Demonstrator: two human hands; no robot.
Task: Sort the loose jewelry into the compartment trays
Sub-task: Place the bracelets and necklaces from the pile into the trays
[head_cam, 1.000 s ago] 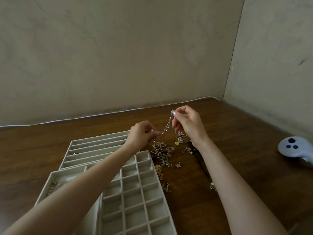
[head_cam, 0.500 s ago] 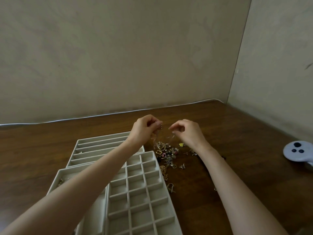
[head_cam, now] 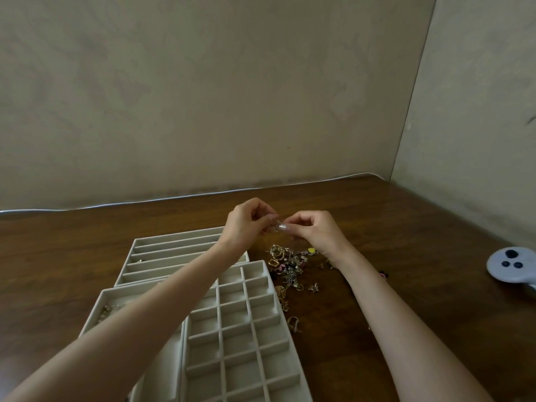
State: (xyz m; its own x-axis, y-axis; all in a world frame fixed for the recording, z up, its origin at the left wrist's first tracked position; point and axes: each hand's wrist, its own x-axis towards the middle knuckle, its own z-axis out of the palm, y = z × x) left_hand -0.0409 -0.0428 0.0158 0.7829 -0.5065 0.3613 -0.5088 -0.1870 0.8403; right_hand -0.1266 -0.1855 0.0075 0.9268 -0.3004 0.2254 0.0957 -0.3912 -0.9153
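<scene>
Wooden table (head_cam: 406,256): grid tray (head_cam: 249,329) at six o'clock, slotted tray (head_cam: 174,248) at its eleven. The loose jewelry pile (head_cam: 287,262) lies at the grid tray's one o'clock. Above the pile, my left hand (head_cam: 246,224) and right hand (head_cam: 316,230) both pinch one small silver piece (head_cam: 275,224).

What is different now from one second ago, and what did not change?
The right hand came down and closed in on the left hand; the silver chain, stretched between them before, is now bunched at their fingertips. Both still pinch it. The jewelry pile and trays stayed put.
</scene>
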